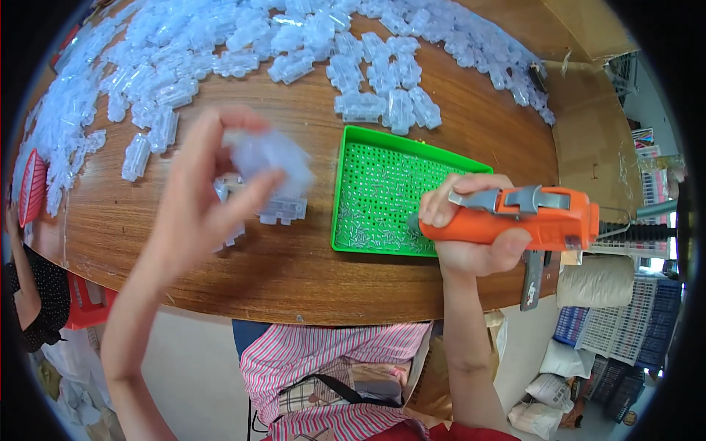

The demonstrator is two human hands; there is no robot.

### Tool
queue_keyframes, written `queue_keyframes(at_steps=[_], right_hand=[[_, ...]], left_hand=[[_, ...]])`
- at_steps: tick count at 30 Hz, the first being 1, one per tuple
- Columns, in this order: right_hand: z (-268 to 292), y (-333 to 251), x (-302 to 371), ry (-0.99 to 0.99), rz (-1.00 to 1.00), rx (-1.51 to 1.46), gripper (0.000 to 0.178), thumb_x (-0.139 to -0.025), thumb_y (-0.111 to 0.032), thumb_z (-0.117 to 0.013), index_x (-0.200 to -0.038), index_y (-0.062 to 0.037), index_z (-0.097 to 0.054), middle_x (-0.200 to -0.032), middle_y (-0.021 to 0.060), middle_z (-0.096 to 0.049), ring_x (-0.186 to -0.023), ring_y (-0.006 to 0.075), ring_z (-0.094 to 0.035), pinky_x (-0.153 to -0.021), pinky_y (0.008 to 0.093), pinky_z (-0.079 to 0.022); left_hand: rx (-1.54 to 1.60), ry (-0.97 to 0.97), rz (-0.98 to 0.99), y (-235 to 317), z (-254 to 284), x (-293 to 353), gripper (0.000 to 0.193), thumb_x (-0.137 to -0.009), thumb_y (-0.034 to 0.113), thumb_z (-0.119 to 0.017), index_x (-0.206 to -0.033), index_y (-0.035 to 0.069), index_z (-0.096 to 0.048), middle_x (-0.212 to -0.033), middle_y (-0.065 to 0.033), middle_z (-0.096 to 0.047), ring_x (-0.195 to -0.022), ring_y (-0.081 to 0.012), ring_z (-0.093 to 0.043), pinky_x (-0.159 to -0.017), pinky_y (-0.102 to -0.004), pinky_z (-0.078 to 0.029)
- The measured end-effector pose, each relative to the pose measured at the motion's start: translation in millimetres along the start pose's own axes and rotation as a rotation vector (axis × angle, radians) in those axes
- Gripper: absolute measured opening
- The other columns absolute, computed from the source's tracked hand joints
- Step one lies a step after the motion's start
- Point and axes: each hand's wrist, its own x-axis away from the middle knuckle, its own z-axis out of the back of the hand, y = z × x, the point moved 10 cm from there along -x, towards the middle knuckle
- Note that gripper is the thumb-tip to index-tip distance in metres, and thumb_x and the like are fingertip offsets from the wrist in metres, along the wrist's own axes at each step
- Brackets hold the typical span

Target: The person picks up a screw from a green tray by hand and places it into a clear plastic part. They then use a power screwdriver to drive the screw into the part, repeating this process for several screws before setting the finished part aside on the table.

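Note:
Between the fingers and thumb of my left hand [195, 191] is a clear plastic part [283, 163], smeared by motion and held above the wooden table. Under that hand lie more clear plastic pieces [283, 210], partly hidden. My right hand [474, 253] is wrapped round an orange electric screwdriver [548, 231], its nose pointing left over the right side of a green tray [338, 187]. Many small silvery screws [364, 237] lie in the tray, thickest toward its near edge. The driver's tip is low at the screws; whether it touches them I cannot tell.
Heaps of clear plastic parts [243, 33] cover the far and left table [316, 287]. A red basket [33, 187] stands at the left edge, near another person's arm [26, 287]. Cardboard [588, 140] walls the right side. A dark flat tool [531, 279] lies at the right front edge.

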Motion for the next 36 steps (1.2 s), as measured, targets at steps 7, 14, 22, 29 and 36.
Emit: queue_keyframes(at_steps=[7,14,22,29,36], right_hand=[[-7,13,0,-0.004,-0.022,-0.003,0.085,-0.082,-0.081,-0.045,-0.100,0.0019,-0.053,-0.064,0.0093,-0.054,-0.055,0.0185,-0.053,-0.052,0.0319,-0.046],[-5,16,-1,0.039,-0.035,0.021,0.085,-0.080,-0.083,-0.044,-0.097,0.0006,-0.052,-0.063,0.0087,-0.054,-0.055,0.0180,-0.052,-0.051,0.0318,-0.046],[-12,9,4,-0.021,-0.022,-0.004,0.088,-0.079,-0.081,-0.050,-0.105,0.0027,-0.054,-0.068,0.0092,-0.056,-0.060,0.0190,-0.054,-0.054,0.0314,-0.046],[-63,-81,14,-0.431,0.169,-0.111,0.073,-0.081,-0.072,-0.059,-0.106,-0.0039,-0.052,-0.076,0.0104,-0.060,-0.067,0.0220,-0.059,-0.055,0.0355,-0.052],[-79,-65,24,-0.438,0.159,-0.070,0.080,-0.078,-0.077,-0.057,-0.104,-0.0025,-0.052,-0.073,0.0113,-0.061,-0.064,0.0238,-0.059,-0.054,0.0361,-0.051]], left_hand=[[-0.162,-0.191,-0.330,25,-88,58,0.044,-0.081,0.013,-0.076,-0.120,0.005,-0.056,-0.111,-0.0155,-0.056,-0.091,-0.0274,-0.063,-0.078,-0.0338,-0.052],[-0.099,-0.149,-0.162,-7,-104,64,0.043,-0.077,0.015,-0.080,-0.115,0.007,-0.061,-0.120,-0.0162,-0.046,-0.108,-0.0296,-0.055,-0.080,-0.0385,-0.052],[-0.139,-0.149,-0.158,-11,-109,64,0.046,-0.073,0.013,-0.084,-0.113,0.007,-0.061,-0.125,-0.0110,-0.049,-0.107,-0.0198,-0.059,-0.066,-0.0297,-0.060],[0.003,-0.080,-0.093,-19,-109,66,0.047,-0.071,0.015,-0.085,-0.110,0.006,-0.062,-0.114,-0.0112,-0.061,-0.099,-0.0232,-0.064,-0.069,-0.0297,-0.057],[0.027,-0.088,-0.100,-19,-107,67,0.043,-0.076,0.012,-0.080,-0.111,0.002,-0.058,-0.109,-0.0158,-0.058,-0.095,-0.0313,-0.062,-0.075,-0.0362,-0.054]])
